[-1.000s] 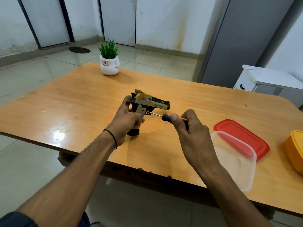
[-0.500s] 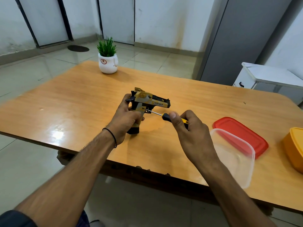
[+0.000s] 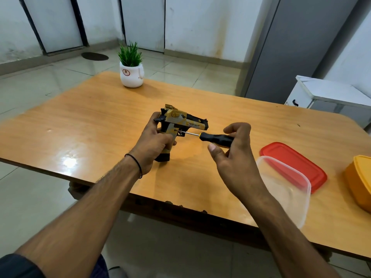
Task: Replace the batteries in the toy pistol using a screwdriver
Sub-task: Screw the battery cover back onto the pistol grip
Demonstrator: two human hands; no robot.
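Note:
A gold and black toy pistol (image 3: 183, 121) stands upright on the wooden table (image 3: 90, 125), butt down, barrel pointing right. My left hand (image 3: 154, 143) is wrapped around its grip. A screwdriver (image 3: 215, 137) with a black and yellow handle lies level, its metal tip against the side of the pistol's grip just behind the trigger. My right hand (image 3: 234, 157) holds the handle loosely: the fingers curl over its far end, and the thumb is lifted off below it.
A clear plastic container (image 3: 287, 189) sits at the near table edge under my right forearm, with a red lid (image 3: 293, 163) behind it. An orange box (image 3: 359, 179) stands at the far right. A potted plant (image 3: 131, 67) is at the table's back edge.
My right hand's fingers have spread and shifted back along the screwdriver handle, exposing more of it. The pistol and my left hand have kept still.

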